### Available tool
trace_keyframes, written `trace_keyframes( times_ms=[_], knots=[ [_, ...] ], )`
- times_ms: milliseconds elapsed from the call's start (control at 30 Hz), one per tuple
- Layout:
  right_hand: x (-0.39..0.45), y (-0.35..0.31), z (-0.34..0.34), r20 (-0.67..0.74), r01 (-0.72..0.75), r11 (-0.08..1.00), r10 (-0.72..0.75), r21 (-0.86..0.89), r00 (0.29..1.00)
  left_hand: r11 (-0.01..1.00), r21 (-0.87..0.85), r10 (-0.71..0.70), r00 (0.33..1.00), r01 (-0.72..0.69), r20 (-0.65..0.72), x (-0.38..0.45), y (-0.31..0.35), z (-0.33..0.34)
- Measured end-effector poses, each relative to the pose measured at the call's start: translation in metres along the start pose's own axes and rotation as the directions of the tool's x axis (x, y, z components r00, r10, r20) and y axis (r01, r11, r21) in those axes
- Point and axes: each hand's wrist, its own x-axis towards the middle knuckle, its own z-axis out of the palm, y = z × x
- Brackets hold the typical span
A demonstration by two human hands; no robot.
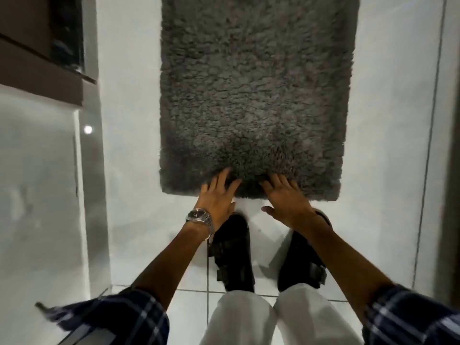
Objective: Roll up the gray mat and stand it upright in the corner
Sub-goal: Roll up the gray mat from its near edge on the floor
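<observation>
The gray mat (254,95) lies flat on the white tiled floor (129,145), its long axis running from near to far, its short near edge just ahead of the person's feet. Both hands rest on that near edge, equally close: the left hand (217,195) toward the middle-left, the right hand (283,197) toward the middle-right. Fingers are spread wide on the pile, gripping nothing yet. Rolling would probably go toward the far end.

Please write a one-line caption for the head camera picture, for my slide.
Both hands, left hand and right hand, reach the near edge of the flat gray mat on the white tiled floor.
</observation>
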Motion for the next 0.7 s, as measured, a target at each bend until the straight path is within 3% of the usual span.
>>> trace_keyframes(
  times_ms=[100,200,267,433,567,633,700],
  knots=[
    [0.021,-0.001,0.013,-0.063,-0.019,0.992,0.012,-0.122,0.998,0.982,0.189,0.025,0.999,-0.019,-0.030,0.034,-0.004,0.009],
    [0.031,-0.001,0.015,-0.105,-0.061,0.984,0.043,-0.169,0.993,0.936,0.329,0.137,0.990,-0.123,-0.020,0.054,-0.013,0.008],
    [0.028,-0.003,0.011,-0.106,-0.051,0.985,0.034,-0.167,0.994,0.920,0.345,0.196,0.981,-0.185,0.003,0.051,-0.012,0.000],
    [0.027,-0.003,-0.011,-0.065,-0.043,0.994,0.036,-0.103,0.997,0.929,0.319,0.197,0.980,-0.188,0.002,0.046,-0.001,-0.021],
    [0.040,0.007,-0.037,-0.113,-0.062,0.995,0.052,-0.082,0.992,0.918,0.370,0.238,0.945,-0.144,-0.222,0.045,-0.003,-0.040],
    [0.049,0.012,-0.057,-0.157,-0.077,0.996,0.069,-0.045,0.985,0.950,0.301,0.198,0.902,-0.081,-0.383,0.041,0.004,-0.047],
    [0.062,0.017,-0.076,-0.186,-0.111,0.994,0.109,-0.002,0.976,0.977,0.203,0.144,0.886,-0.058,-0.440,0.039,0.012,-0.047]
  ],
)
